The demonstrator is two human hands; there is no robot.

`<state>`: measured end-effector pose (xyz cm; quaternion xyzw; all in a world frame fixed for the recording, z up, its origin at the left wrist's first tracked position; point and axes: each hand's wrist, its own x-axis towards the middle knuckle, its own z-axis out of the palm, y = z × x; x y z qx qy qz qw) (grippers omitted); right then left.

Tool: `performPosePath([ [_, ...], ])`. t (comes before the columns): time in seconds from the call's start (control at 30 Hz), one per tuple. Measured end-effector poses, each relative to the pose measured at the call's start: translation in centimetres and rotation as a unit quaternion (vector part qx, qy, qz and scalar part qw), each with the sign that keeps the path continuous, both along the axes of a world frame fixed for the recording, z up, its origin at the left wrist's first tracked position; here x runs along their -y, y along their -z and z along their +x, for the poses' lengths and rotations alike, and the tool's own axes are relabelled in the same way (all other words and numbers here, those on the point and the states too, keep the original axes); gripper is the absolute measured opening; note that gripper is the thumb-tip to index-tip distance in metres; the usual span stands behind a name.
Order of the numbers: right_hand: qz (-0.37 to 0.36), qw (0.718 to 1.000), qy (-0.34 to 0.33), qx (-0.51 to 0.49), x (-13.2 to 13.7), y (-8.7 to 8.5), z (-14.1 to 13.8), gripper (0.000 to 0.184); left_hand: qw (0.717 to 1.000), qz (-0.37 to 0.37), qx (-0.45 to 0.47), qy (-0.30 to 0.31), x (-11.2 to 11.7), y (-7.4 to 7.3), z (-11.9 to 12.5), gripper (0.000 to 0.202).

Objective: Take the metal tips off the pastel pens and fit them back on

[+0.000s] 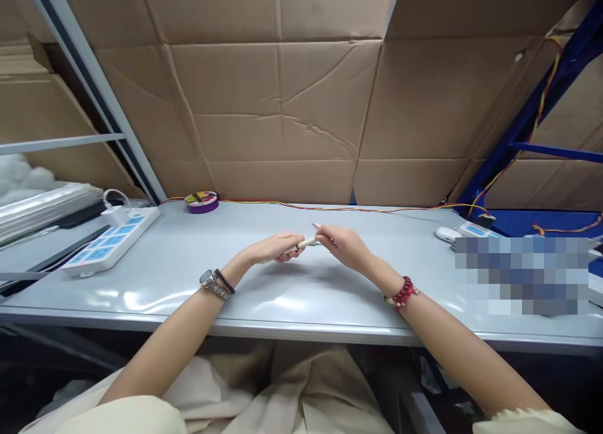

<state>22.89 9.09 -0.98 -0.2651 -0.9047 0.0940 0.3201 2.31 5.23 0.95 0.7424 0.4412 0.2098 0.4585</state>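
Note:
Over the middle of the grey-white table, my left hand [280, 247] is closed around a slim cream-coloured stick [308, 242]. It has a dark band near my left fingers, and its exact kind cannot be made out. My right hand [343, 244] meets the stick's right end with its fingers pinched together. A pale tip, perhaps a fingernail, points up beside those fingers. Part of the stick is hidden inside my left hand. Both hands are close together, just above the tabletop.
A white power strip [113, 239] with blue sockets lies at left, a charger plugged into it. A purple round tin or tape roll [202, 203] sits at the back. Red and yellow wires [325, 208] run along the rear edge. A white mouse-like object [446, 234] lies at right.

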Motion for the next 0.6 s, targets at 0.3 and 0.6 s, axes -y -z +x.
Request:
performPosePath([
  [0.3,-0.079,0.996,0.04,0.009,-0.1,-0.2,0.0,0.032,0.985,0.163,-0.046,-0.031,-0.3,1.0,0.5,0.036],
  [0.6,-0.208,0.973,0.088,-0.035,0.1,-0.1,-0.7,0.045,0.926,0.343,-0.131,-0.084,-0.9,1.8,0.2,0.019],
])
